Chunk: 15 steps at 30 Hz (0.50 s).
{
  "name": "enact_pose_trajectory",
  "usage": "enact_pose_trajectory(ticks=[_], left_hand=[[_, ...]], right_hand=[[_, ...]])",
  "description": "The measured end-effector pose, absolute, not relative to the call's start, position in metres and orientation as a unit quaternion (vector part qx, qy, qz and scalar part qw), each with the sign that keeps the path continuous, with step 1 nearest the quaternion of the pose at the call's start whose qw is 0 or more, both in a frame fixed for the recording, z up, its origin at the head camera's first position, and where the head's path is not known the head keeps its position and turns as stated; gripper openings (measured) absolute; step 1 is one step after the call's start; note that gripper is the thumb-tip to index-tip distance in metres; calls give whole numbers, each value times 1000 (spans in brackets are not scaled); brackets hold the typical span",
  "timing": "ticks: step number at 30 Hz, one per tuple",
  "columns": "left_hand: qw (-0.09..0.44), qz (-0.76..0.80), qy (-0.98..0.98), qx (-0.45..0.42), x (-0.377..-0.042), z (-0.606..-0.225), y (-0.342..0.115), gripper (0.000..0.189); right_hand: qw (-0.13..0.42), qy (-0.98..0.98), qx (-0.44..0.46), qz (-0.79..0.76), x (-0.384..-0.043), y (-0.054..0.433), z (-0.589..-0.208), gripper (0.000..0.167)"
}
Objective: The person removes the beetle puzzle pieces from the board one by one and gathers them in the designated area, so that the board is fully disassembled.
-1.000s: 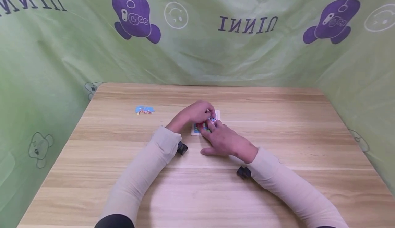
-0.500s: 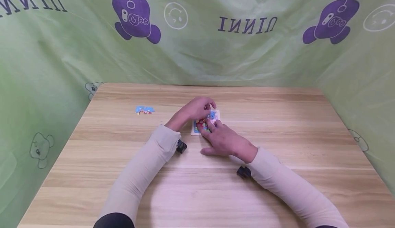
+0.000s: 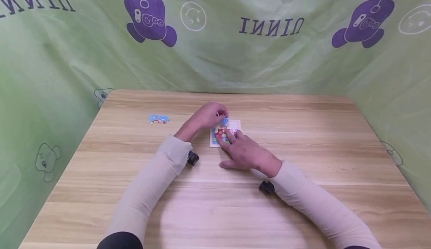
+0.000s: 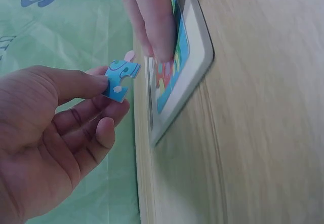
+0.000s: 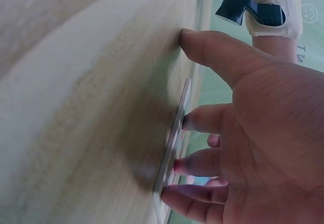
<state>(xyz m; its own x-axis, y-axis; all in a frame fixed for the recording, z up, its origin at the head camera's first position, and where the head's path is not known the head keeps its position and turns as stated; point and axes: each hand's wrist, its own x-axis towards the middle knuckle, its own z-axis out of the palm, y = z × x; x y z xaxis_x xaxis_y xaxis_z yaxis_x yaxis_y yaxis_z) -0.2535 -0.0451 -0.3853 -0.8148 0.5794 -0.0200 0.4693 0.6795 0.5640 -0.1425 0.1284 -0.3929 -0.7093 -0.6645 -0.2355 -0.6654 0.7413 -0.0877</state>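
Blue puzzle piece (image 4: 119, 80): between your left hand's (image 3: 208, 116) pinching thumb and fingers, near puzzle tray's (image 3: 211, 142) far edge. Likely light, thin, stiff; tabs may bend. Best held by flat faces. Your right hand (image 3: 244, 151): fingers spread, tips on tray.

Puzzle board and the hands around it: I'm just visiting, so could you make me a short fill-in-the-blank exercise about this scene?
1. The puzzle piece pinched by the left hand is mainly ____ in colour.
2. The fingers touching the puzzle board belong to the person's ____ hand.
3. In the head view, a blue-and-red puzzle bit lies on the table to the ____ of the board.
4. The curtain behind the table is mostly ____.

Missing words: blue; right; left; green.
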Motion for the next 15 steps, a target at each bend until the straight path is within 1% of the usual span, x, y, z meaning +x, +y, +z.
enact_pose_trajectory(ticks=[6,15], left_hand=[[93,280,911,288,-256,-385,-59,17],[105,290,909,280,-257,-380,-86,21]], right_hand=[[124,926,-358,0,-143,129,-395,86],[125,925,-358,-4,-143,129,-395,87]])
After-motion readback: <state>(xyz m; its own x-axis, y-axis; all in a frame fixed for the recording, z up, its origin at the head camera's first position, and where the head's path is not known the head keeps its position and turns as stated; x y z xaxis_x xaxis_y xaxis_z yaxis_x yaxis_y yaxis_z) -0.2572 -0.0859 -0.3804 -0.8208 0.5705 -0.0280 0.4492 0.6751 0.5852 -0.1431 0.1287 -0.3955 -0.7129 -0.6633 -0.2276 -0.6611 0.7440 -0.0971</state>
